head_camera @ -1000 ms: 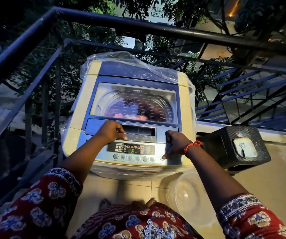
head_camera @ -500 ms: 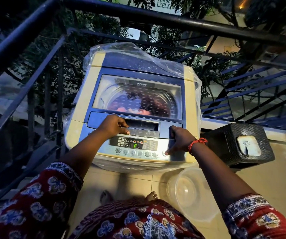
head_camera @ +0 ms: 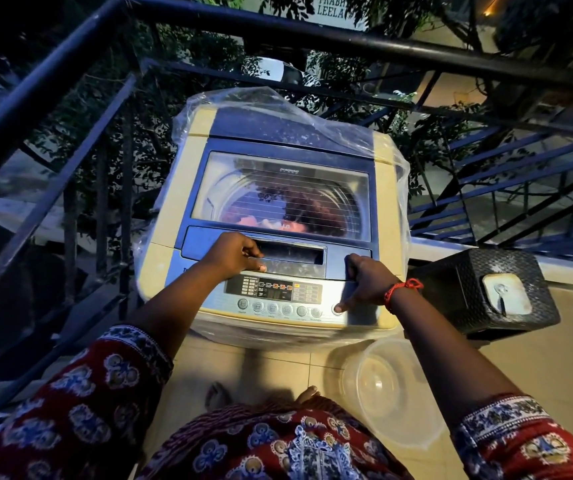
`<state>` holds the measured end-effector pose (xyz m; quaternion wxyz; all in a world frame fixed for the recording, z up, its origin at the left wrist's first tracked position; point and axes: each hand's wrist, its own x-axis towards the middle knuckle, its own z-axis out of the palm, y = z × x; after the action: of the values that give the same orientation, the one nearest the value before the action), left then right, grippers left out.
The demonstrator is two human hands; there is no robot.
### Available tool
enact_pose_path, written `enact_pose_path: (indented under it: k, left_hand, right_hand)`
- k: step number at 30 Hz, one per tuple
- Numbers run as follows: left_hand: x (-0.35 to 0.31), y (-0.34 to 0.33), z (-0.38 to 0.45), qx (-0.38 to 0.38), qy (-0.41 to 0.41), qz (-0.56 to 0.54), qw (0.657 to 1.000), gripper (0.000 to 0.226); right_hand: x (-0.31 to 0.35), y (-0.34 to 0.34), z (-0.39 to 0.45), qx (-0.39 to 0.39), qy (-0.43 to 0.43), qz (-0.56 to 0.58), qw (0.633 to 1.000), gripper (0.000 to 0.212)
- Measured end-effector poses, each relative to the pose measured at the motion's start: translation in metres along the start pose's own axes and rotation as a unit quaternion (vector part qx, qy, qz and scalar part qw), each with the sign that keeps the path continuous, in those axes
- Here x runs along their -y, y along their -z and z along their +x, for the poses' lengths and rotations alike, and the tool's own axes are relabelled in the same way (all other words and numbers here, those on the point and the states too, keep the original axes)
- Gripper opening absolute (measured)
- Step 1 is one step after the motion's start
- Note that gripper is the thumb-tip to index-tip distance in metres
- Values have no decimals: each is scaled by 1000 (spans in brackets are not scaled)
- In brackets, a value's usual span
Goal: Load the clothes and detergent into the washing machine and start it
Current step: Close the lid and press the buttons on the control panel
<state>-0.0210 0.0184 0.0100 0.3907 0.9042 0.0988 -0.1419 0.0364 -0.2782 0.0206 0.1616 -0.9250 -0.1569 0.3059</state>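
A cream and blue top-loading washing machine (head_camera: 171, 202) stands in front of me, partly wrapped in clear plastic. Its glass lid (head_camera: 281, 192) is closed, and pink and dark red clothes (head_camera: 299, 216) show inside the drum. My left hand (head_camera: 235, 252) rests curled on the lid's front edge by the handle recess, holding nothing. My right hand (head_camera: 364, 282) is curled at the lid's right front corner, with its thumb pressing the rightmost button of the lit control panel (head_camera: 278, 292). No detergent is in view.
A black woven box (head_camera: 479, 289) with a pale lid sits right of the machine. A clear plastic tub (head_camera: 392, 386) lies on the tiled floor by my feet. Dark metal railings (head_camera: 70, 64) run along the left and behind the machine.
The view has shifted a little closer and upward. The display's green character has gone out and other indicators are lit. Both hands stay in place.
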Motion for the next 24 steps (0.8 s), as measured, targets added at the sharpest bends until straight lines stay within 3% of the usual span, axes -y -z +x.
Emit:
enact_pose_path:
  k: [19,21,24]
  left_hand:
    - [7,-4,-3,-14,-39,9,999,27]
    - [9,-5,-6,-16,-51,4,999,30]
    - [10,-6,-10,-17,-63,-25,998,44]
  right_hand:
    - [-5,-5,1,-22,13,-7,1000,69]
    - [-5,-4,-2,-32,33,6,999,58]
    - [8,-11,-6,-131,56,120,983,30]
